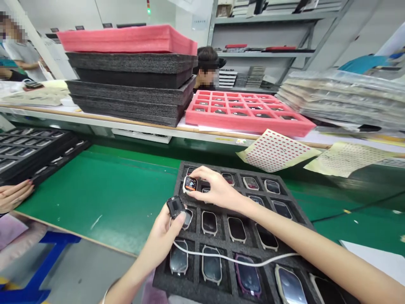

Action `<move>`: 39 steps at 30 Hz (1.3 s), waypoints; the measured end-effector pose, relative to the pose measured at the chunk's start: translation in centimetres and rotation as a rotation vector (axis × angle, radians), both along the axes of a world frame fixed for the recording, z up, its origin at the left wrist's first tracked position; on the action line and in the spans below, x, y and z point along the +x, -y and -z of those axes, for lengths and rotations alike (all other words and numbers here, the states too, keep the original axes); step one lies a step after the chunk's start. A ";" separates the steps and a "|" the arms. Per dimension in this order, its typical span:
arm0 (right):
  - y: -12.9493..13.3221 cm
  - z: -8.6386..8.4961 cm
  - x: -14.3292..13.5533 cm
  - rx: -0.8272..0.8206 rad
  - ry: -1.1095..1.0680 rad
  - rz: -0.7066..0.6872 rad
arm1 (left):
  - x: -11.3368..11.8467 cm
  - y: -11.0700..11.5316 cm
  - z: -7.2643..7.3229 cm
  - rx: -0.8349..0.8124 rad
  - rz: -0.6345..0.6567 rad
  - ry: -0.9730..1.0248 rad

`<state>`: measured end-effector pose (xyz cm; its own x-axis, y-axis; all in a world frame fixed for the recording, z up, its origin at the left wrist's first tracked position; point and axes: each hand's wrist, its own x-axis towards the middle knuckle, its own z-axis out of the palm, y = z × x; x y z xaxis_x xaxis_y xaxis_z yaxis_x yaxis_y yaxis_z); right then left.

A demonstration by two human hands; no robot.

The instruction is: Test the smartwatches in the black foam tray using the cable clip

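Between the thumb and fingers of my right hand [217, 190] is a smartwatch case [190, 184] with a pale frame and a lit, colourful screen, held over the upper left part of a black foam tray [198, 237]. Lower left of it, my left hand [166, 230] grips a small black square device [176, 206]. A white cable [221, 255] runs from near that hand across the tray to the right. Strapless watch cases with dark screens, such as a purple-framed watch case [248, 276], lie in the compartments; my hands and right forearm hide some of them.
Left on the green table [104, 194] are stacked trays of watches [31, 147], with another person's hand [15, 196] beside them. Behind stands a shelf with a black foam stack [126, 93], a pink foam tray [247, 120] and hanging dotted sheets [275, 152]. A person [207, 67] sits beyond.
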<state>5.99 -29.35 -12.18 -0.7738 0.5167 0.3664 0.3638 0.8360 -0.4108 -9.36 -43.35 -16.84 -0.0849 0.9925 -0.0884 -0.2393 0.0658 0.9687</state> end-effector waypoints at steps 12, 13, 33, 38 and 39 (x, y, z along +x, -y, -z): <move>5.9 0.0 -2.3 0.309 0.552 -0.005 | -0.3 1.9 0.8 -0.070 -0.153 0.182; 6.3 0.2 -2.7 0.341 0.569 0.004 | -0.2 1.8 0.8 -0.071 -0.157 0.198; 2.7 -1.1 -1.7 0.088 0.300 -0.120 | -1.7 0.5 1.0 0.160 0.110 0.532; 4.5 -5.2 -1.2 0.006 0.092 -0.235 | -1.9 1.3 -1.0 0.079 0.169 0.397; 4.8 -5.3 -1.2 0.007 0.121 -0.270 | -1.8 1.3 -1.1 0.068 0.201 0.361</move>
<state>4.82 -34.19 -6.90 -0.9210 0.2842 0.2663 0.1740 0.9120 -0.3716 -11.17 -44.68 -15.73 0.1350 0.9908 -0.0108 -0.5530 0.0844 0.8289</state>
